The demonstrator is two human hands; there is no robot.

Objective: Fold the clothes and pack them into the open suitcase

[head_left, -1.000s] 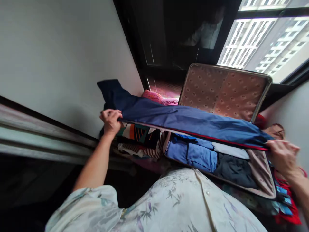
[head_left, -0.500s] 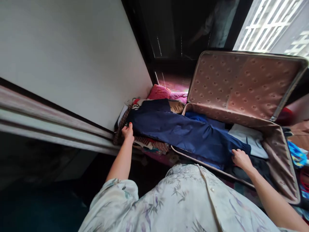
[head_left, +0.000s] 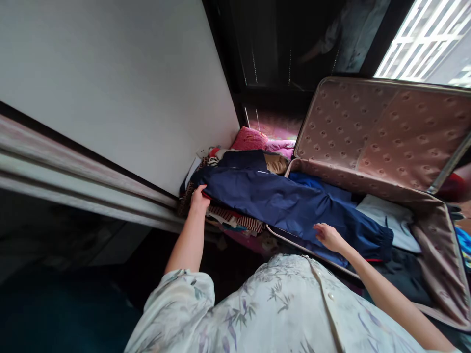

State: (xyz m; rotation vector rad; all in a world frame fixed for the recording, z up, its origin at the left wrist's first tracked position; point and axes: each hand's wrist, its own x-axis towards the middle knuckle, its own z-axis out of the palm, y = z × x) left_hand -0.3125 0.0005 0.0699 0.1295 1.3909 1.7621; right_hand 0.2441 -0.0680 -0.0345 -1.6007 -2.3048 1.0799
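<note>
A long navy garment [head_left: 265, 191] is spread between and beyond the two hands, which are held well apart. Its wide end is reached by the left hand [head_left: 199, 198], whose thumb and fingers are set against the near edge; whether the cloth is pinched there cannot be told. Over the near side of the garment, the right hand [head_left: 328, 237] is held with fingers loosely curled — whether the fabric is touched by it cannot be made out. To the right of that hand the garment is ended in a gathered cuff, with a strip of red showing at its lower edge. The navy fabric is smooth and faintly sheened, creased in soft ridges.

Beneath and beyond the right hand, an open suitcase [head_left: 447, 245] is partly covered by the garment. Its raised lid [head_left: 408, 137] is lined in pinkish-brown cloth, printed with small repeated motifs; the lining of the body is rumpled. To the right of the right hand, a pale grey folded garment [head_left: 390, 218] and soft dark clothing [head_left: 408, 274] are packed; bright blue cloth [head_left: 305, 180] is seen beyond it.

Just to the right of the left hand, striped cloth [head_left: 250, 224] is stacked in narrow bands. Farther off, beyond both hands, a textured pink cushion [head_left: 252, 139] — softly rounded — is rested near the wall [head_left: 128, 88].
</note>
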